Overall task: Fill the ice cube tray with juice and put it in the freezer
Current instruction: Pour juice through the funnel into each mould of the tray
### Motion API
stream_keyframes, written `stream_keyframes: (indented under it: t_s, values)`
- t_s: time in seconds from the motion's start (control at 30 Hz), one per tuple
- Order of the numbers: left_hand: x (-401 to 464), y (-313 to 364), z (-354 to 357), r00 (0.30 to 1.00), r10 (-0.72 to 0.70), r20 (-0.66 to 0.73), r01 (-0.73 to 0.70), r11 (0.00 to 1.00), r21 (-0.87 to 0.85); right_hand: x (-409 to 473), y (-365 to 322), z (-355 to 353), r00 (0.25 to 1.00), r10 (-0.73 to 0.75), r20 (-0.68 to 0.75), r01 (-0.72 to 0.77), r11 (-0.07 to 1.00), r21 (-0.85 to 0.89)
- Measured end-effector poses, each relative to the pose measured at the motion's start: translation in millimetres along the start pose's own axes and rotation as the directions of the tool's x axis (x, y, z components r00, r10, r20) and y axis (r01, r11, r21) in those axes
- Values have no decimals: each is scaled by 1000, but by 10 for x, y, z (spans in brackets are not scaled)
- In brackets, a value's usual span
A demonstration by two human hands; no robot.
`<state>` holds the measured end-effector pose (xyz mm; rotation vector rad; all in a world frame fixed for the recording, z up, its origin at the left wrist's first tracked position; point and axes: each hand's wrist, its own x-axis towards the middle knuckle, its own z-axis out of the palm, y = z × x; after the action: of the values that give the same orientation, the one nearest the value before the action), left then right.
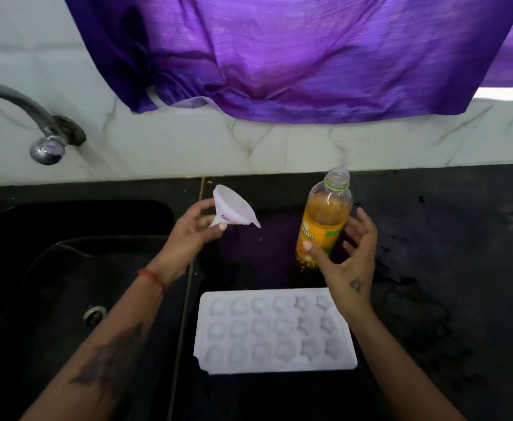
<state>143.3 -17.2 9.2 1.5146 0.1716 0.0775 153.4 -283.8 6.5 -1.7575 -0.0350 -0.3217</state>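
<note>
Overhead, purple cloth [310, 56] hangs on the white marbled wall [310, 147]. Black stone counter [437, 238], black sink [67, 259] and chrome tap [47, 144] on the left. White ice cube tray [279, 367] lies empty on the counter, nearest the camera. Behind it, the open juice bottle [325, 220] stands upright; yellow label, text not readable. Right hand [345, 262] has thumb and fingers curled round the bottle. Left hand [193, 229] pinches the white funnel [234, 208]; print illegible.

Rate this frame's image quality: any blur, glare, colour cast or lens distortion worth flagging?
Head view: soft throughout, cavities of the white plastic ice cube tray smeared; wide-angle lens bows the white marble backsplash; the purple fabric curtain tints the glossy black countertop purple; the black sink is lost in shadow.
</note>
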Motion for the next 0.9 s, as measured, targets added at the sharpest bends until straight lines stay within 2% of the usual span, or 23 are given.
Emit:
stream_keyframes:
  t_s: [0.07,0.13,0.27,0.37,0.47,0.57,0.63,0.7,0.73,0.77,0.83,0.9]
  values:
    - [-241,-111,47,997,-74,32,76,994,-76,-146,-32,-13,986,-70,-153,66,997,-29]
    - [-443,-192,96,985,-146,89,157,978,-139,-280,-68,-9,983,-85,-165,86,996,-1]
    - [-708,-258,135,928,-253,272,293,949,-119,-426,-134,102,988,104,115,-109,993,43]
    - [-785,-263,152,884,-302,356,350,934,-77,-429,-200,221,885,268,381,-305,952,38]
    - [-806,-233,189,868,-304,392,362,929,-81,-418,-236,279,807,312,502,-317,945,-78]
    - [-839,-177,265,922,-289,259,307,951,-33,-391,-265,266,820,351,452,-369,928,-51]
    - [-879,-161,358,975,-222,34,219,973,66,-371,-279,238,834,386,395,-420,908,-2]
    - [-941,-120,480,965,-148,-215,179,975,131,-367,-285,217,853,404,330,-437,899,28]
    - [-974,-83,543,951,-155,-268,193,974,120,-367,-288,214,863,408,298,-438,898,37]
    - [-1002,-41,601,945,-196,-260,226,970,89,-373,-293,213,873,408,268,-434,900,43]
    - [-1039,40,698,942,-306,-142,311,950,13,-391,-292,222,889,398,227,-418,907,45]
    - [-1039,104,770,945,-320,-63,319,947,-30,-415,-295,239,898,383,217,-401,915,42]
